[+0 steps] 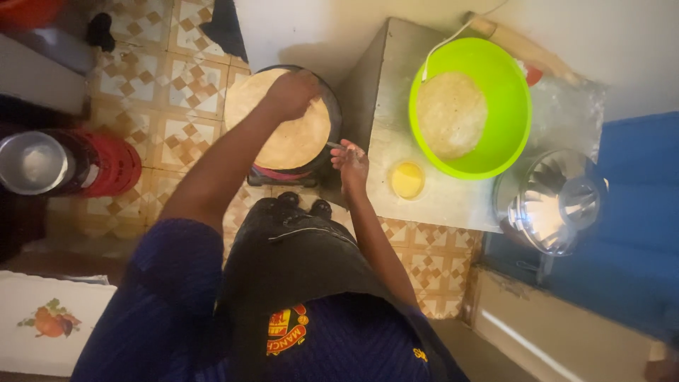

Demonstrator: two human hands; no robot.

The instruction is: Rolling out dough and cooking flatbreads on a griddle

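Flatbread [283,131], round and pale, lies flat in the dark pan [332,106] on a low stove on the floor. The left hand [291,93] rests on its far edge, fingers pressed together on the bread. The right hand [351,161] hovers just beside the pan's right rim, fingers loosely apart, with a thin utensil at them; I cannot tell if they grip it. On the tabletop [382,92] to the right stand a green bowl [509,92] of dough and a small yellow cup [407,180].

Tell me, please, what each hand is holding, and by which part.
The left hand presses on the flatbread in the pan, holding nothing that I can see. The right hand seems to hold a thin utensil by its end; the fingers are blurred.
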